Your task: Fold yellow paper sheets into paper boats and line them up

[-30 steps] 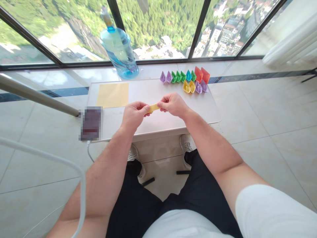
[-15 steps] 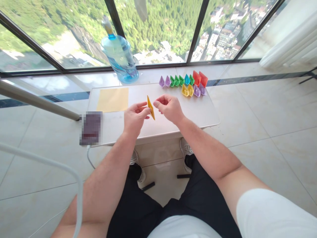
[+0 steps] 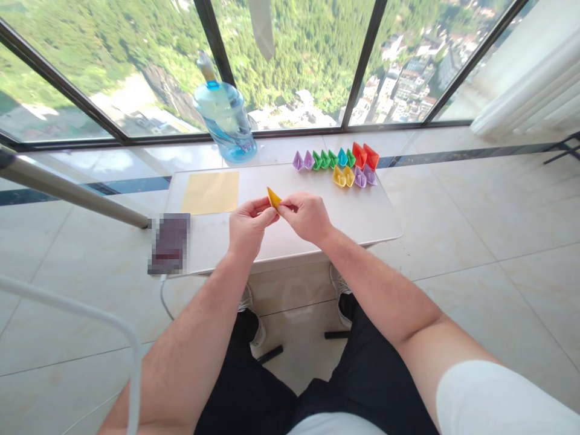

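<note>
A small folded yellow paper boat [image 3: 273, 198] is held up over the near middle of the white table [image 3: 272, 241]. My left hand [image 3: 251, 222] pinches it from the left, fingers behind it and thumb in front. On its right side, my right hand [image 3: 306, 216] closes thumb and finger on the lower edge. Fingers hide part of the paper. Beyond my hands, a row of folded paper boats in purple, green [image 3: 325, 159], blue and red [image 3: 365, 156] stands along the far edge. Two yellow boats [image 3: 343, 176] and two purple boats [image 3: 365, 177] sit just in front.
A flat yellow paper sheet [image 3: 211, 193] lies at the table's left. Near the left edge is a blurred dark phone-like object [image 3: 170, 243] with a white cable. Behind the table stands a large blue water bottle [image 3: 226, 122] by the window. A grey pole [image 3: 77, 192] slants in from the left.
My right hand has come in from beside the yellow paper and now grips it. The paper has tilted in my left hand. The camera view has shifted slightly.
</note>
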`<state>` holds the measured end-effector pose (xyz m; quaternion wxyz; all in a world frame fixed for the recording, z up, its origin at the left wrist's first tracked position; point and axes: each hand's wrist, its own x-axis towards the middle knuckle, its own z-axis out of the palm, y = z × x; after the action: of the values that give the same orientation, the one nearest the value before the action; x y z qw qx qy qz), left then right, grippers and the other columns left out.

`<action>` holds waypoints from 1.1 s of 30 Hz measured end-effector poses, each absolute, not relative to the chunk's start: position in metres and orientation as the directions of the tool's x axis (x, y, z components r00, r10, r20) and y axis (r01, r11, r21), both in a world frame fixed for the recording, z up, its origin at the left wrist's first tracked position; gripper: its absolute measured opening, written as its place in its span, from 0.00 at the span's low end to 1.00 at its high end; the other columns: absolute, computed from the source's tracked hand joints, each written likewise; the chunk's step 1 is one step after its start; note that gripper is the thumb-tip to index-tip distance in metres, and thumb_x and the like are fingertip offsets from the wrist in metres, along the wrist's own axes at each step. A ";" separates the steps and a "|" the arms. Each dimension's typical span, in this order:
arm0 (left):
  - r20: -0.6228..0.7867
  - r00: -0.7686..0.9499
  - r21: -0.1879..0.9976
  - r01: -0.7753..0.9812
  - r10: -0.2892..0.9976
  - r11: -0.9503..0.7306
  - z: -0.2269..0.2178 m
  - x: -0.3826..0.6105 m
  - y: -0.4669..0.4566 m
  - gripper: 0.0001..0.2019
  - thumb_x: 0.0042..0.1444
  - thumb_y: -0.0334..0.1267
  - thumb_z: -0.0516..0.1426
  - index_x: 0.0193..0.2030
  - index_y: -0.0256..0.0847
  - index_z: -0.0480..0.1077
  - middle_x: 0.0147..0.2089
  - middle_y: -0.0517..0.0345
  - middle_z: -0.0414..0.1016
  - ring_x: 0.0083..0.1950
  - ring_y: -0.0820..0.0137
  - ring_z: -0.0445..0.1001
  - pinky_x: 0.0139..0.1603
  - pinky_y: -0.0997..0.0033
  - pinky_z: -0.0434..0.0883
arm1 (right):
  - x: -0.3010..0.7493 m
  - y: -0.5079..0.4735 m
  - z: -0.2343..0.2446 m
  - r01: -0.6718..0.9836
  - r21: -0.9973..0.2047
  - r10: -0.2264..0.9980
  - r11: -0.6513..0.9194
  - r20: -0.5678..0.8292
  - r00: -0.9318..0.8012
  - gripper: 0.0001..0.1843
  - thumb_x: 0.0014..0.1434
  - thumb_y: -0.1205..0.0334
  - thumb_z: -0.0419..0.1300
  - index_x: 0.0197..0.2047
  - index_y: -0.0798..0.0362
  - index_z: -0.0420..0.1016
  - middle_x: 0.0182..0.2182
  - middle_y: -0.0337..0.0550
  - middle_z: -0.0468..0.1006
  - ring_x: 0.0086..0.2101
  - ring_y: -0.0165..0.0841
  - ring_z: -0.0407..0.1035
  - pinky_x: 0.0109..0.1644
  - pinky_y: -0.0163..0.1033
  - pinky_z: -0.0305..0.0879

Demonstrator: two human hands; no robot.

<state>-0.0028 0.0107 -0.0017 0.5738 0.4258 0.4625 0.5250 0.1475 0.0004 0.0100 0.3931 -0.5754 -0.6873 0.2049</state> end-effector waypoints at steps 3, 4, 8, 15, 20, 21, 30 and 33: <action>-0.055 0.034 0.984 -0.166 0.998 0.060 -0.001 0.000 0.008 0.21 0.41 0.39 0.71 0.44 0.36 0.81 0.44 0.50 0.85 0.46 0.61 0.82 0.52 0.57 0.79 | 0.147 -0.002 0.012 0.707 -0.664 0.942 0.244 0.335 -0.011 0.09 0.63 0.62 0.60 0.35 0.52 0.83 0.33 0.44 0.82 0.36 0.35 0.73 0.44 0.38 0.65; -0.049 0.037 0.986 -0.160 0.998 0.055 -0.001 0.001 0.007 0.20 0.42 0.39 0.71 0.44 0.36 0.81 0.44 0.50 0.85 0.45 0.61 0.82 0.52 0.58 0.79 | 0.147 -0.002 0.012 0.727 -0.644 0.942 0.237 0.335 -0.010 0.10 0.63 0.62 0.60 0.35 0.52 0.83 0.33 0.44 0.82 0.36 0.35 0.73 0.43 0.38 0.64; -0.065 0.050 0.978 -0.194 0.997 0.074 -0.003 0.007 0.003 0.20 0.42 0.39 0.71 0.44 0.36 0.82 0.44 0.50 0.85 0.45 0.62 0.82 0.52 0.59 0.79 | 0.146 -0.002 0.011 0.775 -0.598 0.951 0.206 0.308 -0.015 0.12 0.65 0.61 0.58 0.34 0.52 0.82 0.31 0.45 0.82 0.34 0.35 0.72 0.40 0.38 0.62; -0.103 0.078 0.968 -0.222 0.992 0.118 -0.005 0.007 0.001 0.23 0.40 0.43 0.74 0.44 0.36 0.82 0.44 0.48 0.85 0.44 0.62 0.82 0.51 0.58 0.79 | 0.148 0.002 0.008 0.788 -0.576 0.954 0.215 0.298 -0.043 0.13 0.64 0.62 0.59 0.29 0.52 0.80 0.28 0.45 0.81 0.30 0.34 0.71 0.37 0.38 0.59; -0.118 0.078 0.965 -0.227 0.990 0.133 -0.006 0.004 0.001 0.24 0.39 0.43 0.74 0.44 0.36 0.82 0.44 0.49 0.85 0.44 0.62 0.82 0.52 0.59 0.78 | 0.146 0.003 0.006 0.764 -0.605 0.956 0.223 0.289 -0.050 0.13 0.63 0.63 0.60 0.27 0.52 0.80 0.28 0.45 0.82 0.30 0.35 0.72 0.37 0.38 0.60; -0.129 0.082 0.962 -0.233 0.988 0.145 -0.006 0.004 0.002 0.24 0.39 0.43 0.74 0.44 0.36 0.82 0.44 0.48 0.85 0.44 0.62 0.82 0.52 0.59 0.78 | 0.145 0.003 0.006 0.750 -0.623 0.958 0.220 0.284 -0.045 0.13 0.63 0.63 0.59 0.28 0.52 0.80 0.28 0.45 0.82 0.30 0.35 0.72 0.37 0.38 0.60; -0.265 0.023 0.878 -0.408 0.964 0.251 -0.006 -0.003 0.016 0.19 0.38 0.37 0.72 0.40 0.36 0.79 0.41 0.48 0.83 0.43 0.64 0.82 0.51 0.60 0.77 | 0.156 0.002 0.014 0.477 -0.857 0.934 0.193 0.309 0.178 0.12 0.62 0.59 0.61 0.44 0.50 0.85 0.34 0.42 0.85 0.30 0.33 0.73 0.39 0.38 0.69; -0.300 0.040 0.857 -0.427 0.953 0.288 -0.007 -0.006 0.019 0.19 0.39 0.37 0.71 0.41 0.36 0.79 0.40 0.50 0.83 0.40 0.66 0.81 0.45 0.64 0.77 | 0.165 0.005 0.014 0.473 -0.832 0.904 0.291 0.402 0.150 0.10 0.62 0.61 0.61 0.41 0.51 0.85 0.34 0.42 0.84 0.29 0.31 0.72 0.39 0.37 0.70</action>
<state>-0.0060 0.0186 -0.0069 0.6609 0.2888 0.4554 0.5220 0.1651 0.0052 0.0137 0.5142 -0.5572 -0.6174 0.2095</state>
